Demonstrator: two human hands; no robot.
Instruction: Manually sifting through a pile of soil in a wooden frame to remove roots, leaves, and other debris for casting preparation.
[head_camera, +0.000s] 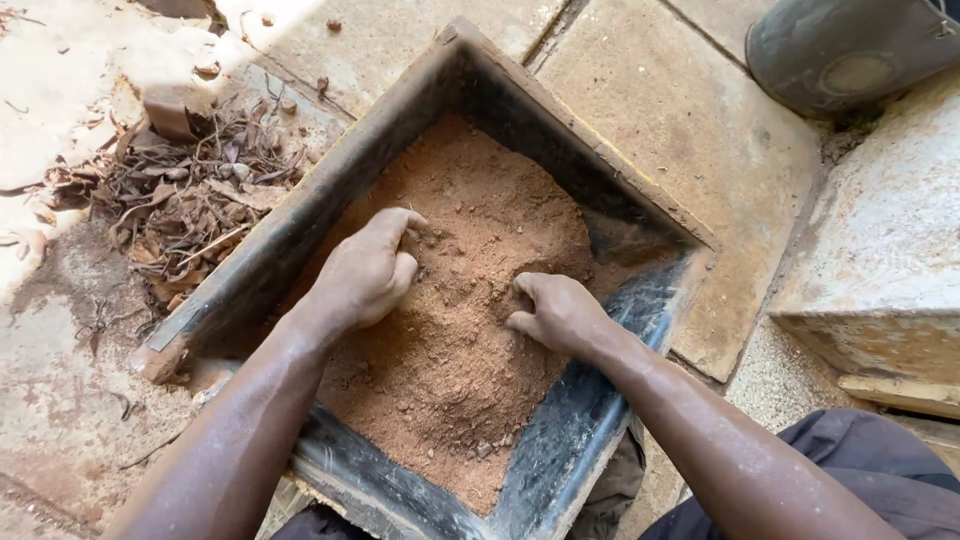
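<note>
While one square, dark, black-lined tray (560, 455) sits on the paving, its single heap of reddish-brown loose soil (450, 370) fills the middle and reaches toward the far corner. Two hands work it: the left hand (365, 272), knuckles up, fingers curled into the soil; the right hand (558, 312) near the right edge, fingers bent and dug in. One pile of dry brown leaves (180, 195) lies beyond the left edge.
</note>
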